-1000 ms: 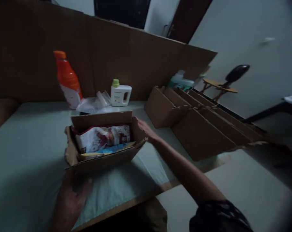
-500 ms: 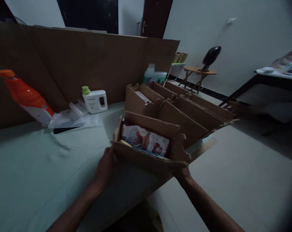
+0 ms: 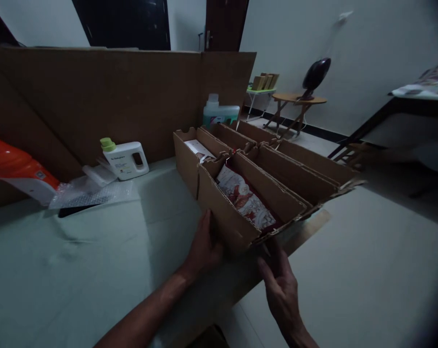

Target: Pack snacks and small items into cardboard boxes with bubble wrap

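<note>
A long cardboard box (image 3: 224, 208) stands against the row of similar boxes, its near end close to the table edge. Inside it lies a white and dark-red printed packet (image 3: 245, 198). My left hand (image 3: 204, 246) rests against the box's left wall, fingers stretched along the cardboard and not wrapped around it. At the near end, my right hand (image 3: 281, 280) has thumb and fingers apart. Its fingertips reach the box's lower front corner and are partly hidden there.
Several open cardboard boxes (image 3: 295, 169) adjoin on the right; one holds a white item (image 3: 199, 149). A white bottle (image 3: 126, 159), an orange bottle (image 3: 19, 166), bubble wrap (image 3: 92, 191) and a green-blue bottle (image 3: 221, 113) stand or lie before a cardboard screen (image 3: 113, 92).
The box with the packet has turned and moved in beside the other boxes. My left hand slid right along its wall, and my right hand's fingers have loosened. The view shifted slightly.
</note>
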Demonstrator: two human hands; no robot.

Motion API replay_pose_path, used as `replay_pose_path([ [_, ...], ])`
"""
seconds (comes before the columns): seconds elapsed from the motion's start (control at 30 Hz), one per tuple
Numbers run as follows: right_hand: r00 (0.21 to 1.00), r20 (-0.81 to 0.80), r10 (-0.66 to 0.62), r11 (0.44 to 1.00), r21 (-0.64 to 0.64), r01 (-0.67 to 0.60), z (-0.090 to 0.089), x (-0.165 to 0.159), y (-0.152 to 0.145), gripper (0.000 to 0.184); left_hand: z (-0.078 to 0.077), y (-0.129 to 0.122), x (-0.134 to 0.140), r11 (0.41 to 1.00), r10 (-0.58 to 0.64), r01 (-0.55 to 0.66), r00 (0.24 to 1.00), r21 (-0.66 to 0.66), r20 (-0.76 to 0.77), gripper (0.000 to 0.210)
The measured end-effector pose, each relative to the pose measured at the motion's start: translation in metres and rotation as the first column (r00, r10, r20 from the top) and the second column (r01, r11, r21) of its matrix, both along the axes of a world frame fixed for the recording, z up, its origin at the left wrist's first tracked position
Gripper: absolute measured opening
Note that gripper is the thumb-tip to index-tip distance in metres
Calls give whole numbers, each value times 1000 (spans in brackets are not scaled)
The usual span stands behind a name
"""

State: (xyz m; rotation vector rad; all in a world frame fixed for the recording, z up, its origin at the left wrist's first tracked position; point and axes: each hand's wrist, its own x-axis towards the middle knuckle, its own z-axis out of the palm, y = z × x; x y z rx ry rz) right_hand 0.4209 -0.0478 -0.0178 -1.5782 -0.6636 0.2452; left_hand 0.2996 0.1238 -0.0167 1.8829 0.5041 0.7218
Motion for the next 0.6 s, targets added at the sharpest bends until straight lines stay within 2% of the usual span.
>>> replay_pose_path([
  [0.07, 993, 117, 15, 997, -76, -6, -6, 3, -2, 69, 8, 14, -11, 993, 45, -41, 999, 107, -31, 83],
  [0.13, 951, 307, 29, 981, -191, 32, -16, 6, -8, 65, 30, 35, -24, 954, 166, -144, 984, 262, -65, 67],
  [0.2, 866, 495, 62, 962, -259, 79, -28, 8, -14, 58, 68, 62, -32, 864, 303, -265, 953, 429, -22, 50],
  [0.3, 738, 672, 60, 963, -235, 135, -41, 7, -15, 56, 139, 110, -16, 702, 359, -327, 930, 633, 82, 37],
  [0.33, 709, 704, 43, 965, -212, 152, -43, 7, -13, 57, 162, 126, -3, 677, 347, -304, 935, 670, 74, 37],
  [0.37, 685, 728, 31, 967, -195, 164, -45, 7, -11, 59, 182, 141, 13, 681, 323, -247, 946, 689, 20, 37],
  [0.43, 651, 759, 36, 966, -194, 172, -46, 8, -7, 61, 214, 165, 47, 764, 216, -13, 947, 645, -236, 39],
  [0.47, 640, 767, 45, 963, -203, 175, -46, 8, -6, 62, 225, 174, 63, 797, 164, 108, 908, 594, -386, 40],
  [0.5, 635, 771, 55, 961, -214, 177, -46, 9, -6, 62, 233, 181, 78, 806, 137, 204, 848, 555, -511, 40],
  [0.6, 626, 776, 70, 956, -232, 180, -47, 12, -8, 65, 238, 194, 112, 789, 129, 389, 652, 475, -747, 41],
])
